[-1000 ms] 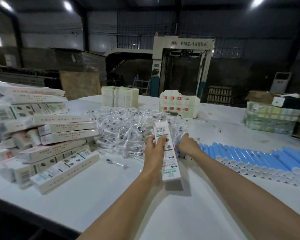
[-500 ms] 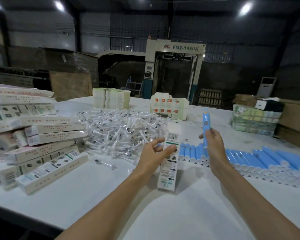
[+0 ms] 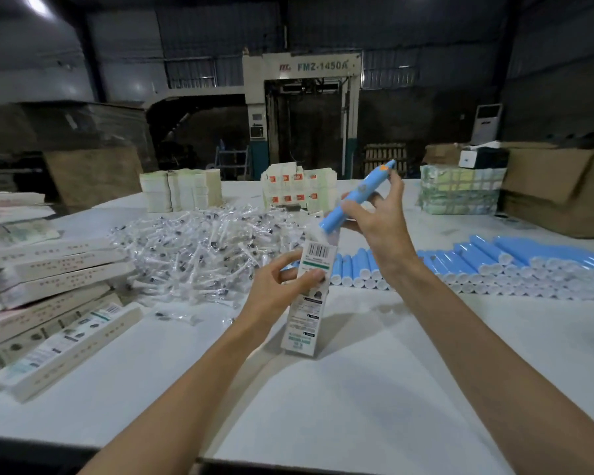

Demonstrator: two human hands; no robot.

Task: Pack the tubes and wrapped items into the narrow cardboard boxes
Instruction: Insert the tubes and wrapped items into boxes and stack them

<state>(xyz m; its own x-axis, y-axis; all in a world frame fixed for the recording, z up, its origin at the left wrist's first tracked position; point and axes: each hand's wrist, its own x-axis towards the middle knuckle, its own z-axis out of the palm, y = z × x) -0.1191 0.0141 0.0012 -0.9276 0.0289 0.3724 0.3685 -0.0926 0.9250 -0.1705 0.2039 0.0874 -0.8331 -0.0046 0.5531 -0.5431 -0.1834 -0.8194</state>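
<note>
One camera sat at head height, looking forward and down over the counter [image 3: 357,406] from its near edge, facing a distant machine [image 3: 302,66].

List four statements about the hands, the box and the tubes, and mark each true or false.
1. The left hand grips the narrow box. True.
2. The right hand holds a wrapped item. False: it holds a blue tube.
3. The blue tube's lower end is at the narrow box's open top. True.
4. The row of blue tubes lies left of the pile of wrapped items. False: it lies to the right of the pile.
</note>
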